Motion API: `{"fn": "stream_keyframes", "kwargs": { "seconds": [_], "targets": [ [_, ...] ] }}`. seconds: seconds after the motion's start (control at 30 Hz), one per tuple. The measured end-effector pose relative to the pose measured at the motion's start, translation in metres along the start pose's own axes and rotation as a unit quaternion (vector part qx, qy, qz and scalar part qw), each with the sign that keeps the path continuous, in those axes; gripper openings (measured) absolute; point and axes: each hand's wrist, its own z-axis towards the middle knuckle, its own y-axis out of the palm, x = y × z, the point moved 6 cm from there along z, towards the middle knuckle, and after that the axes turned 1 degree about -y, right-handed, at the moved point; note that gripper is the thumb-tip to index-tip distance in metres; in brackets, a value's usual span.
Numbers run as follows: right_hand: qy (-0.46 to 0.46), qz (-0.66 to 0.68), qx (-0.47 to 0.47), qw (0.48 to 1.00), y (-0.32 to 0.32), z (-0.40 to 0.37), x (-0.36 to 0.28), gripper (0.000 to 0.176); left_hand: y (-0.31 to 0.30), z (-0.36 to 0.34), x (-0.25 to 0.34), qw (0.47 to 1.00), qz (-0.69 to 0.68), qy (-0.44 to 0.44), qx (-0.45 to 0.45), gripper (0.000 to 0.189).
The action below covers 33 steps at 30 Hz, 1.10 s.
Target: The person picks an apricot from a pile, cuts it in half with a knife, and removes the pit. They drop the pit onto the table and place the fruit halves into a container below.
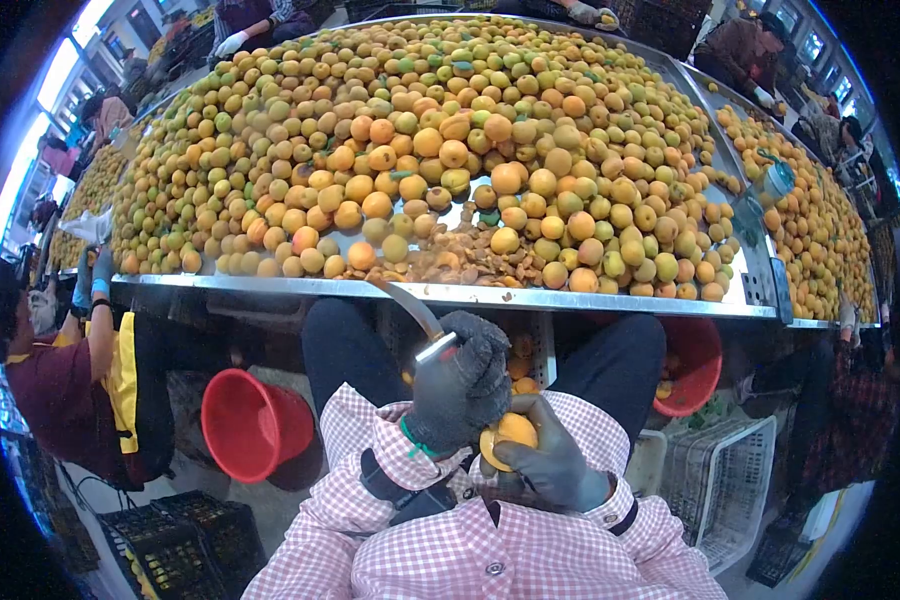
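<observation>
My left hand (458, 385), in a dark grey knit glove, is closed round the handle of a knife (415, 312). Its curved blade points up and to the left, toward the edge of the table. Just below and to the right, my right hand (558, 455), in a grey coated glove, grips an apricot (511, 438) near my chest. The apricot is orange-yellow, and a line runs along its lower left side. Both hands are above my lap, close together. In front, the metal table (450, 293) bears a large heap of apricots (400, 130).
Brown pits or scraps (470, 258) lie near the table edge. A red bucket (257, 425) stands at left, another red bucket (692, 368) at right. A white crate (735, 490) and black crates (185, 540) sit on the floor. Co-workers (65, 370) are on both sides and across the table.
</observation>
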Motion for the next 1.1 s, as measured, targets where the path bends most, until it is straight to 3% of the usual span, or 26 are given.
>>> {"fn": "stream_keyframes", "kwargs": {
  "seconds": [0.07, 0.1, 0.17, 0.23, 0.37, 0.47, 0.5, 0.53, 0.57, 0.63, 0.93, 0.97, 1.0, 1.03, 1.07, 1.1],
  "targets": [
    [-0.006, 0.013, -0.025, 1.0, 0.0, 0.001, -0.003, 0.048, 0.0, 0.002, -0.001, 0.996, -0.01, -0.082, 0.021, 0.022],
    [-0.029, -0.008, -0.032, 0.999, 0.0, 0.003, -0.005, 0.047, 0.0, 0.004, 0.001, 0.996, -0.01, -0.081, 0.02, 0.022],
    [-0.053, -0.03, -0.04, 0.997, 0.002, 0.002, -0.014, 0.046, 0.007, 0.006, 0.002, 0.983, -0.139, -0.116, -0.025, 0.022],
    [0.038, 0.211, -0.109, 0.971, 0.019, -0.001, -0.017, 0.048, 0.006, 0.008, 0.005, 0.981, -0.157, -0.109, -0.043, 0.019],
    [-0.008, 0.241, -0.09, 0.966, 0.019, 0.008, -0.004, 0.049, 0.004, 0.009, 0.01, 0.98, -0.179, -0.081, -0.043, 0.02],
    [-0.042, 0.151, -0.071, 0.985, 0.014, 0.008, 0.001, 0.048, 0.008, 0.011, 0.011, 0.977, -0.193, -0.045, -0.079, 0.019],
    [-0.119, 0.027, -0.026, 0.992, 0.006, 0.009, -0.002, 0.048, 0.01, 0.011, 0.011, 0.977, -0.196, -0.042, -0.079, 0.019],
    [-0.195, -0.098, 0.019, 0.976, 0.001, 0.009, -0.007, 0.048, 0.01, 0.009, 0.011, 0.98, -0.188, -0.042, -0.051, 0.019],
    [-0.195, -0.099, 0.016, 0.976, 0.001, 0.012, -0.006, 0.048, 0.008, 0.008, 0.011, 0.983, -0.18, -0.043, -0.022, 0.019],
    [-0.347, -0.212, 0.063, 0.911, 0.003, 0.005, -0.02, 0.045, 0.012, 0.009, 0.013, 0.982, -0.18, -0.034, -0.035, 0.019],
    [-0.437, -0.22, 0.046, 0.871, 0.007, 0.006, -0.03, 0.033, 0.011, 0.018, 0.01, 0.98, -0.193, -0.045, -0.017, 0.018],
    [-0.438, -0.223, 0.041, 0.87, 0.011, 0.004, -0.034, 0.033, 0.007, 0.02, 0.008, 0.98, -0.19, -0.051, 0.0, 0.018],
    [-0.342, -0.07, 0.009, 0.937, 0.012, 0.01, -0.031, 0.034, 0.003, 0.022, 0.008, 0.98, -0.192, -0.043, -0.001, 0.018],
    [-0.232, 0.086, -0.021, 0.969, 0.014, 0.015, -0.022, 0.036, -0.001, 0.024, 0.005, 0.975, -0.214, -0.064, 0.007, 0.018],
    [-0.231, 0.083, -0.025, 0.969, 0.014, 0.018, -0.023, 0.036, -0.004, 0.025, 0.002, 0.968, -0.234, -0.084, 0.015, 0.018],
    [-0.201, 0.171, -0.072, 0.962, 0.016, 0.023, -0.019, 0.033, -0.006, 0.024, 0.002, 0.968, -0.235, -0.082, 0.016, 0.018]
  ]
}}
